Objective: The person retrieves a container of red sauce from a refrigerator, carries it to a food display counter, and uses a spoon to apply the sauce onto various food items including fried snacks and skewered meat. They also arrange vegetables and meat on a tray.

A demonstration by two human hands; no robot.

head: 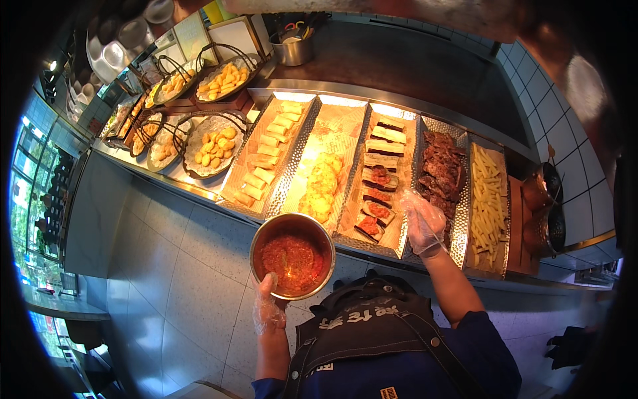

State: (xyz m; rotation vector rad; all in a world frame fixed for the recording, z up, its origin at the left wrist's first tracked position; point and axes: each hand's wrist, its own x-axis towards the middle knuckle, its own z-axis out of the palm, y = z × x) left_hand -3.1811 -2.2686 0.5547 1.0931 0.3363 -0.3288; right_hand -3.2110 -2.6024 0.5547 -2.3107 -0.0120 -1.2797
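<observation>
My left hand (269, 304), in a clear plastic glove, grips the rim of a round metal pot (255, 234). A chunky red sauce (291, 262) lies inside it. In my gloved right hand (423, 222) is a thin-handled metal utensil (434, 233); its working end is hidden. That hand hovers over the right edge of a dimpled metal tray (402, 239) lined with printed paper. Pieces of what looks like eggplant (384, 146) lie there in a column. Several nearest me bear red sauce (378, 209); the farther ones are bare.
Neighbouring trays hold grilled meat (441, 172), French fries (486, 199), round yellow patties (319, 189) and pale rolls (269, 149). Handled pans (214, 144) of fried food stand at the left. Two dark pots (543, 232) sit far right. A metal utensil container (293, 52) stands behind.
</observation>
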